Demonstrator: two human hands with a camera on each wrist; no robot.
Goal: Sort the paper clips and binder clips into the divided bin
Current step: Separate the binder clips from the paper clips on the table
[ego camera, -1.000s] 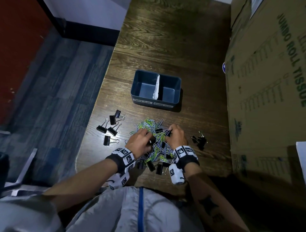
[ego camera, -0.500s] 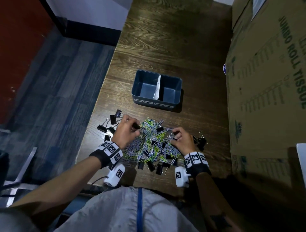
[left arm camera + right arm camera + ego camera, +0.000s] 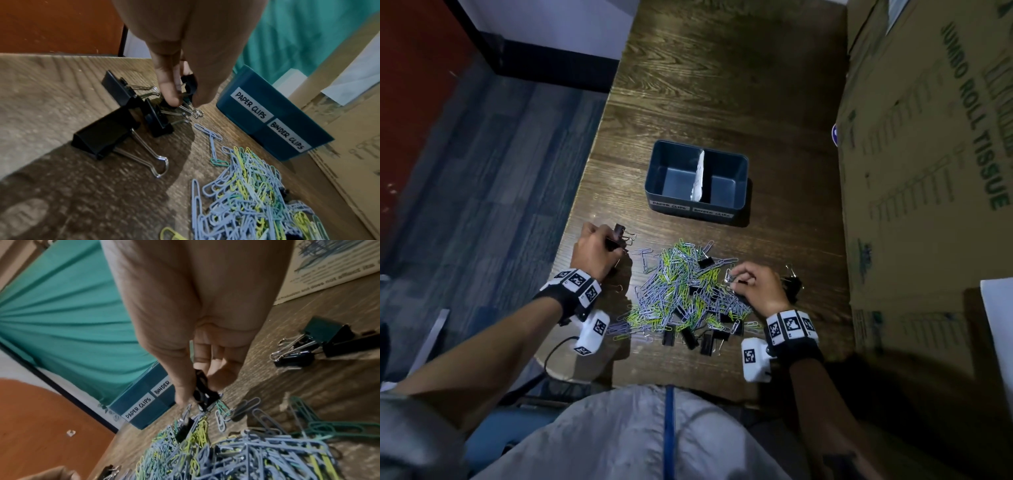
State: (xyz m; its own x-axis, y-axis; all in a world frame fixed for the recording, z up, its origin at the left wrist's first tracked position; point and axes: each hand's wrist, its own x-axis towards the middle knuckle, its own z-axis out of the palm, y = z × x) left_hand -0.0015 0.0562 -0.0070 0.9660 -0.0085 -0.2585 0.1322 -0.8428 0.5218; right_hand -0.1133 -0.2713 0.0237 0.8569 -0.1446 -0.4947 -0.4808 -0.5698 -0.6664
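Observation:
A heap of blue, green and yellow paper clips mixed with black binder clips lies on the wooden table. The blue divided bin stands beyond it, both halves empty, labelled PAPER CLIPS and BINDER CLIPS. My left hand is at the heap's left, over a group of binder clips, pinching a small black binder clip. My right hand is at the heap's right edge, pinching another small black binder clip.
A tall cardboard carton stands along the right side of the table. More binder clips lie right of my right hand, and several at the near edge of the heap. The table's left edge drops to the floor.
My left hand has moved left from the heap to the group of binder clips, holding a clip. My right hand has shifted right and toward me with a clip.

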